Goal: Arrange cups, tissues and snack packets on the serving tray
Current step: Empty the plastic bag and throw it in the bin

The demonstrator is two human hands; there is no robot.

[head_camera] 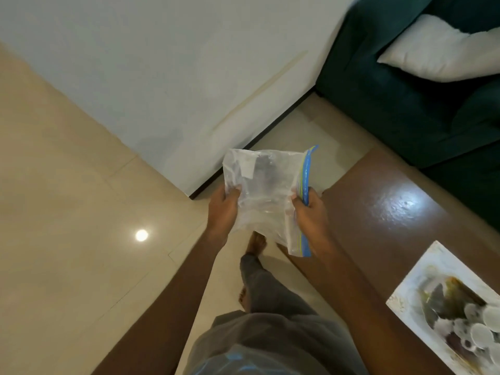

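I hold a clear plastic zip bag point(266, 190) with a blue seal strip in front of me, above the floor. My left hand point(223, 209) grips its left edge and my right hand point(311, 212) grips the blue-strip side. What the bag contains cannot be made out. The white serving tray point(414, 288) lies on the brown table at the lower right, carrying several pale round cups point(484, 323) and dark packets point(443, 299); its right part is cut off by the frame edge.
A glossy brown table point(378, 212) runs along the right. Behind it stands a dark green sofa point(405, 98) with a white cushion point(443, 50). A white wall point(162, 77) meets the beige tiled floor point(67, 212). My legs and bare feet show below.
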